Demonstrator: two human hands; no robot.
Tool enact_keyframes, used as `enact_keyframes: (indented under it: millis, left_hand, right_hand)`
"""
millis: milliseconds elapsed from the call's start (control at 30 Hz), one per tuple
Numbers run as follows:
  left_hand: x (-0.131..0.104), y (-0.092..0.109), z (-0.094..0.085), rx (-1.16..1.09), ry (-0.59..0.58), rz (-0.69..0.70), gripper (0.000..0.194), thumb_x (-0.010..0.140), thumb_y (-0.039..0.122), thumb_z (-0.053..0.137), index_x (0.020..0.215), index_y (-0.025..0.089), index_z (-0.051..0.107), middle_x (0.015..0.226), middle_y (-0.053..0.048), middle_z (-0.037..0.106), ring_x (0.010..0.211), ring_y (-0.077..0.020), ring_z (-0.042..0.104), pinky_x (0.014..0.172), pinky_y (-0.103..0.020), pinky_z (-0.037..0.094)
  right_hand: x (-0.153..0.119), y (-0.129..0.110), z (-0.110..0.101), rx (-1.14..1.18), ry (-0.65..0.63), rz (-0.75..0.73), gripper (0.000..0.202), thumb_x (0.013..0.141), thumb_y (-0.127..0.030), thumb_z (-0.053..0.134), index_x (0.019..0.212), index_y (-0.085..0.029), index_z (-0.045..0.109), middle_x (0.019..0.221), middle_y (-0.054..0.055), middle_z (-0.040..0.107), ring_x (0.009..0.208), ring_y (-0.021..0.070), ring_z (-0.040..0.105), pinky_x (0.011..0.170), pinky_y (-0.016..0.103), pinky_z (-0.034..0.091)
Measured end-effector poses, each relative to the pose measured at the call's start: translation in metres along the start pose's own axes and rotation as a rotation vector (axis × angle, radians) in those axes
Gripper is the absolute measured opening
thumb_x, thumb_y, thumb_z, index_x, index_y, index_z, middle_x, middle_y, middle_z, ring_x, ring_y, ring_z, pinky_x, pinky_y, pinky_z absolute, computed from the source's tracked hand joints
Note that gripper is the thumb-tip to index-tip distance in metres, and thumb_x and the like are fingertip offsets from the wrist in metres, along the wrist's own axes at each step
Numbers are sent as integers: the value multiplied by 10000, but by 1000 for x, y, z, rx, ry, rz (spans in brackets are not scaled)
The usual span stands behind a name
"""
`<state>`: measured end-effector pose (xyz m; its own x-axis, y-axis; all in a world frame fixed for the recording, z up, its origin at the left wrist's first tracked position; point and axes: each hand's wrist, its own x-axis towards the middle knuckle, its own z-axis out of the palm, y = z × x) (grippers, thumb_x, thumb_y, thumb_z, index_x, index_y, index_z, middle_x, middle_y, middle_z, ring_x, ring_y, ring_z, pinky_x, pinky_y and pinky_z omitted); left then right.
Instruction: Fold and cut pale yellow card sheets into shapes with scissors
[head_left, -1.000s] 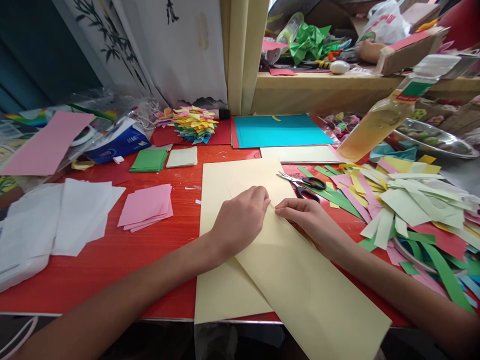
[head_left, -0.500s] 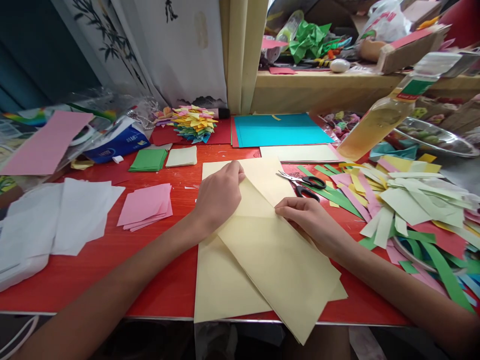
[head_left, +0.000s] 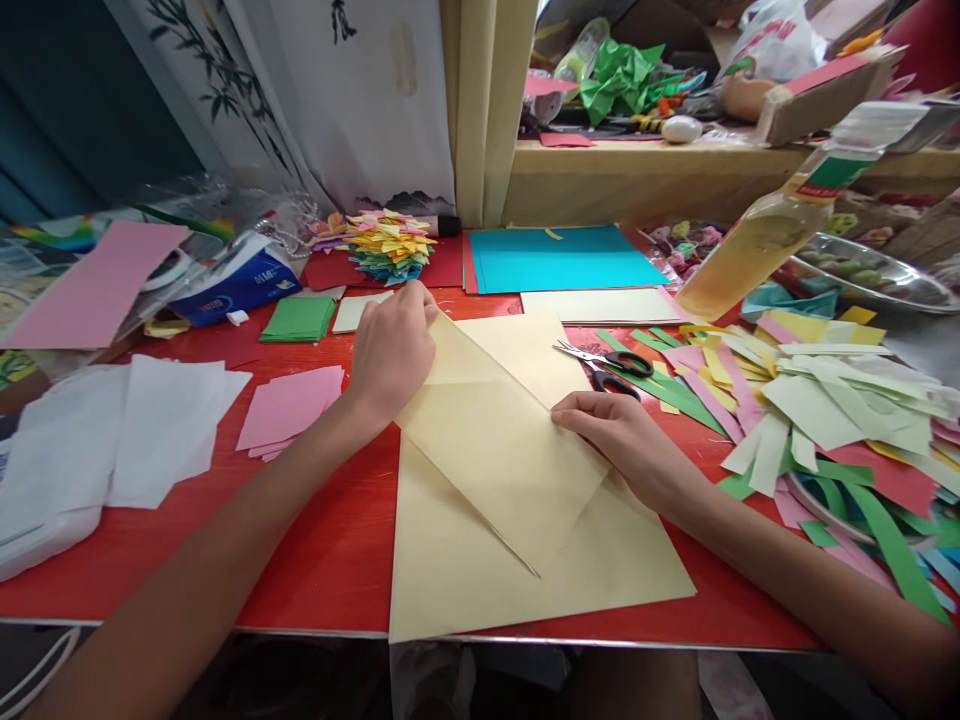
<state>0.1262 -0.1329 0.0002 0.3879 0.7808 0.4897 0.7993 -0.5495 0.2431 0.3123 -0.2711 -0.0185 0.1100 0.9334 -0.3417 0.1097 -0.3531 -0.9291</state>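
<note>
A folded sheet of pale yellow paper (head_left: 487, 450) is held at a slant between my two hands. My left hand (head_left: 395, 350) pinches its upper left corner, raised a little. The thumb and fingers of my right hand (head_left: 611, 432) are closed on its right edge. Beneath it, a larger pale yellow sheet (head_left: 465, 595) lies flat on the red table (head_left: 300, 580), reaching the front edge. Scissors with black handles (head_left: 619, 368) rest just beyond my right hand, their blades pointing left.
Pink paper squares (head_left: 289, 408), green squares (head_left: 300, 318) and white tissues (head_left: 161, 430) lie to the left. Blue sheets (head_left: 555, 262) are at the back. A tilted bottle (head_left: 757, 235) stands behind a heap of paper strips (head_left: 832, 395) at right.
My left hand has moved up and left with the corner of the folded paper. Its lower end has swung up off the table's front edge. The right hand stays nearly in place.
</note>
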Motion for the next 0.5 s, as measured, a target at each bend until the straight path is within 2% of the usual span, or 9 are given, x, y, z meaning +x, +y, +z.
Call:
enact_keyframes:
  millis: [133,267,367,500]
  left_hand:
    - [8,-15,-4,83,44,-29,145,829,116,369,723,205,412,761,-53,582,756,-212,532,649,-325,331]
    - [13,-27,-11,180,112,-45,132,822,100,361,745,195,412,779,-54,582,772,-214,530,624,-316,322]
    - [14,-32,-15,213,146,-54,127,791,73,384,776,194,420,803,-37,581,738,-186,526,595,-297,311]
    - [14,-32,-19,200,232,-37,116,836,117,361,808,199,437,810,-24,576,691,-154,506,588,-283,323]
  right_hand:
    - [2,3,-1,18,-12,-12,181,767,-332,541,682,-180,590,641,-1,570,550,104,537,492,213,380]
    - [6,2,0,36,-18,-35,171,774,-289,544,659,-168,583,643,12,607,590,116,601,577,218,465]
    - [7,1,2,36,-24,-40,177,780,-274,547,643,-165,574,620,30,645,608,128,634,616,220,503]
    - [8,2,1,60,-43,-39,189,787,-273,545,644,-157,586,678,59,684,610,131,652,609,221,530]
